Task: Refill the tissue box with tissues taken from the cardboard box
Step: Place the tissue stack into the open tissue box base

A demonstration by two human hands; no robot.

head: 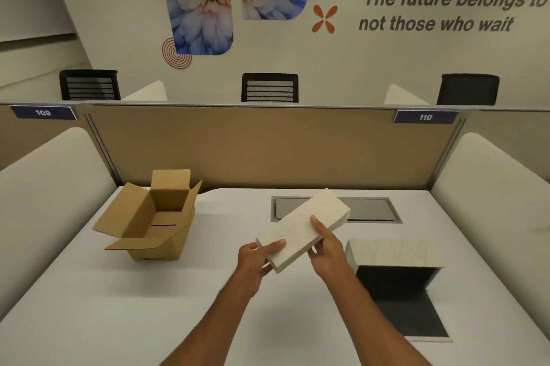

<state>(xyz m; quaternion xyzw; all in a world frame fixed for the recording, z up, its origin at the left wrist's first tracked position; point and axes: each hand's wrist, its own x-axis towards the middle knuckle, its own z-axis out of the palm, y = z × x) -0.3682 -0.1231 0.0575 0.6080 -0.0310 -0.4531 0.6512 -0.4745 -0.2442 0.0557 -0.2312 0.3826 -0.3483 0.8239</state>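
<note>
A white stack of tissues (pixel 300 228) is held in the air above the desk, tilted with its far end up to the right. My left hand (pixel 256 258) grips its near corner. My right hand (pixel 327 243) holds its right long edge, thumb on top. The cardboard box (pixel 151 222) stands at the left with its flaps open; its inside looks bare. The tissue box (pixel 393 255) lies at the right, pale patterned outside, with its dark inside open toward me and a flap (pixel 416 318) lying flat on the desk.
The white desk (pixel 119 306) has a grey cable hatch (pixel 369 209) at the back centre. A tan partition (pixel 268 151) closes the far side, white dividers (pixel 44 181) stand left and right. Black chairs stand beyond the partition.
</note>
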